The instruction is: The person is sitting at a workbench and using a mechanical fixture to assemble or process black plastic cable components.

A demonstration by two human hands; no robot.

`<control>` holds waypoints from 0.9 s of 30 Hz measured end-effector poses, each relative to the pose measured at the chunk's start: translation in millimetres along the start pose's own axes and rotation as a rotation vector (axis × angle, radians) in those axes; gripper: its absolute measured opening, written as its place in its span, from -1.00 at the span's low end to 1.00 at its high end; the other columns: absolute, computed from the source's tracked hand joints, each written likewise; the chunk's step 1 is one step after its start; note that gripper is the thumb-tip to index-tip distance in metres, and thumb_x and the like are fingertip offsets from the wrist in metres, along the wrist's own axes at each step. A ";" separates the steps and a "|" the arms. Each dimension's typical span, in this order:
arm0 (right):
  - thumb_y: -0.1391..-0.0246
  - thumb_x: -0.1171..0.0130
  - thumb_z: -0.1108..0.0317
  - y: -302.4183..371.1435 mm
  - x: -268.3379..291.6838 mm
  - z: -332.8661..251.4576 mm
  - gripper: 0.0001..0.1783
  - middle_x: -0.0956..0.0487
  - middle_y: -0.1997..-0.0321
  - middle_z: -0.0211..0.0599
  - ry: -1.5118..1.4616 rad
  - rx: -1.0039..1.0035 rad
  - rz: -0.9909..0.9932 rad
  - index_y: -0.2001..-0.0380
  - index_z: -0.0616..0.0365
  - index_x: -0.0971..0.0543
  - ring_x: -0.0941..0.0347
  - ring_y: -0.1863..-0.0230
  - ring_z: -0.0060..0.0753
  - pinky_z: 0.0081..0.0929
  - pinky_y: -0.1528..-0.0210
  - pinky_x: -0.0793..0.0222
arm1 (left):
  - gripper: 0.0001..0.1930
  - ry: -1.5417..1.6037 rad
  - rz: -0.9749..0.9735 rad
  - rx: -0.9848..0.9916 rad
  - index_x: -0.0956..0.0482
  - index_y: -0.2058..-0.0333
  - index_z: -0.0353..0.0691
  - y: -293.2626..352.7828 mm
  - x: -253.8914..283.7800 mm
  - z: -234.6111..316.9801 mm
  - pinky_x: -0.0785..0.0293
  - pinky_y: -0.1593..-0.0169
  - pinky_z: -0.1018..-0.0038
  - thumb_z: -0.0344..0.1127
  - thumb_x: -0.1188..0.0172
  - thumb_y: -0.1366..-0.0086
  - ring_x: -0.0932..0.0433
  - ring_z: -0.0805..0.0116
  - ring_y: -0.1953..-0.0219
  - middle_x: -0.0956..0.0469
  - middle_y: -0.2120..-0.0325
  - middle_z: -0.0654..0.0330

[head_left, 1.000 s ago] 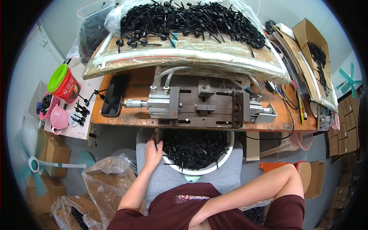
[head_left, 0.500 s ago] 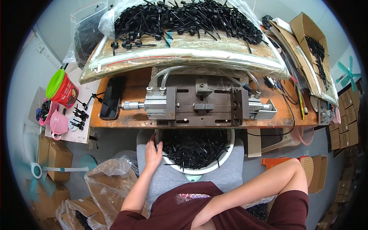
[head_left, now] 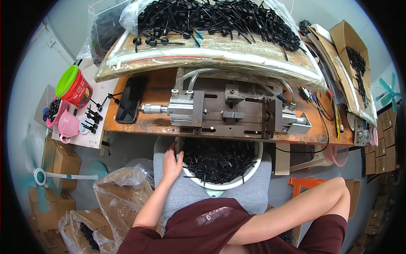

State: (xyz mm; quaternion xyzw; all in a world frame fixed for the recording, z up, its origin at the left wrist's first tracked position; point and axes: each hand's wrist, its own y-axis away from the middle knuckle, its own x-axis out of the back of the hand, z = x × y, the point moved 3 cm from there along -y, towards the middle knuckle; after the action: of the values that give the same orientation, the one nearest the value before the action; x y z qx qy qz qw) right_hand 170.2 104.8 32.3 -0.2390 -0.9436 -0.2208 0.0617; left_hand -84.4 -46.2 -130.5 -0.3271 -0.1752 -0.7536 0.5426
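Observation:
My left hand point(head_left: 172, 166) is at the left side of a round white basin point(head_left: 237, 183) on my lap. Its thumb lies over the rim and its fingers are along the outer wall, gripping the edge. Inside the basin is a heap of thin black plastic pieces point(head_left: 220, 161). My right forearm point(head_left: 292, 207) bends across my body, and its hand is hidden in the folds of the maroon shirt point(head_left: 207, 218). Just beyond the basin, a metal clamping fixture point(head_left: 232, 115) with two silver cylinders is mounted on the wooden bench point(head_left: 163, 132).
Behind the fixture, a wrapped board point(head_left: 203, 57) bears a large pile of black pieces. A phone point(head_left: 130, 101), red bucket point(head_left: 77, 91) and pink cup point(head_left: 68, 125) are at left. Cables point(head_left: 323, 108) lie at right. A fan point(head_left: 40, 177) and cartons point(head_left: 63, 163) stand lower left.
The view has shifted, so the bench and fixture appear farther right and slightly tilted. My right forearm's lower end has gone deeper into the shirt folds. My left hand stays on the basin rim.

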 end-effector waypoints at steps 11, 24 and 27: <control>-0.32 0.15 0.05 37.5 80.0 -95.9 -0.46 -0.28 -0.33 -0.17 -0.336 -0.268 -0.055 -0.21 0.14 -0.36 -0.23 -0.29 -0.28 -0.43 -0.34 -0.05 | -0.47 -0.049 0.014 -0.026 -0.33 -0.20 -0.29 1.1 2.5 -4.2 -0.35 -0.14 0.14 -0.13 -0.10 -0.36 -0.41 -0.14 -0.09 -0.44 -0.04 -0.17; -0.24 0.04 0.17 51.5 77.2 -87.6 -0.61 -0.37 -0.05 -0.18 -0.220 -0.139 -0.037 -0.01 0.19 -0.42 -0.34 -0.01 -0.30 -0.43 -0.05 -0.19 | -0.48 -0.034 0.004 -0.017 -0.34 -0.20 -0.25 0.9 -1.5 -0.3 -0.35 -0.15 0.16 -0.13 -0.10 -0.35 -0.41 -0.12 -0.11 -0.43 -0.05 -0.13; -0.22 0.02 0.20 55.2 81.8 -88.2 -0.64 -0.39 0.02 -0.18 -0.196 -0.121 -0.024 0.03 0.20 -0.44 -0.37 0.06 -0.30 -0.43 0.01 -0.22 | -0.49 -0.047 0.013 -0.022 -0.35 -0.20 -0.23 0.4 -2.0 -0.7 -0.36 -0.14 0.16 -0.13 -0.11 -0.35 -0.41 -0.12 -0.10 -0.43 -0.05 -0.13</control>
State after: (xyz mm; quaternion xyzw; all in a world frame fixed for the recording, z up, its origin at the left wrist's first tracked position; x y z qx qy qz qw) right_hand 125.8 143.6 150.8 -0.2513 -0.9329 -0.2533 -0.0483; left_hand -83.9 -45.4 -132.4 -0.3518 -0.1776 -0.7440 0.5395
